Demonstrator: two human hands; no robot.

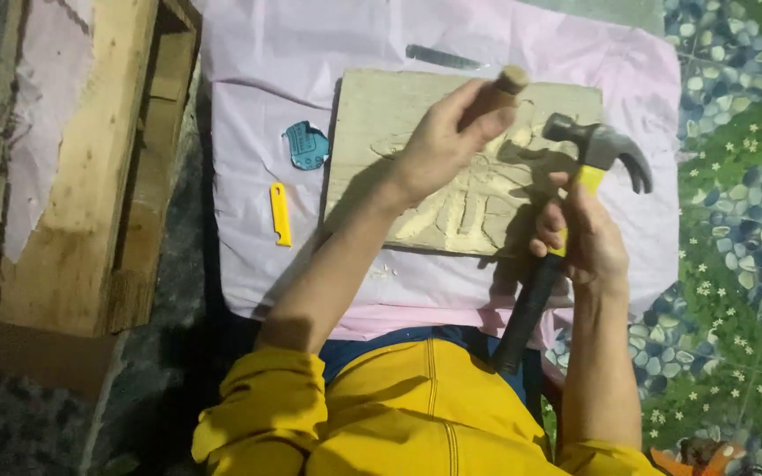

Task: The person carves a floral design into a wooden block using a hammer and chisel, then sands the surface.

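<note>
While the person sits low in yellow clothing [399,414], the right hand [584,238] is wrapped shut around a claw hammer [588,163] with a yellow and black handle, its steel head raised just above and beyond the knuckles. To its left, the left hand [443,141] is closed around the wooden handle of a chisel [500,88], whose butt sticks up past the fingers; the blade is hidden beneath the hand. Under both hands lies a pale wooden carving board [399,123], with fresh light cuts showing between them. Beneath the board spreads a pink cloth [257,53]. Left of the left hand, on that cloth, rest a small yellow plastic tool [280,214] and a blue round object [306,145]; beyond the left hand lies a dark slim tool [443,58]. Farther left stands a rough wooden pallet [90,176] on dark ground, and right of the right hand runs a floor covering printed with pebbles and greenery [734,176].
</note>
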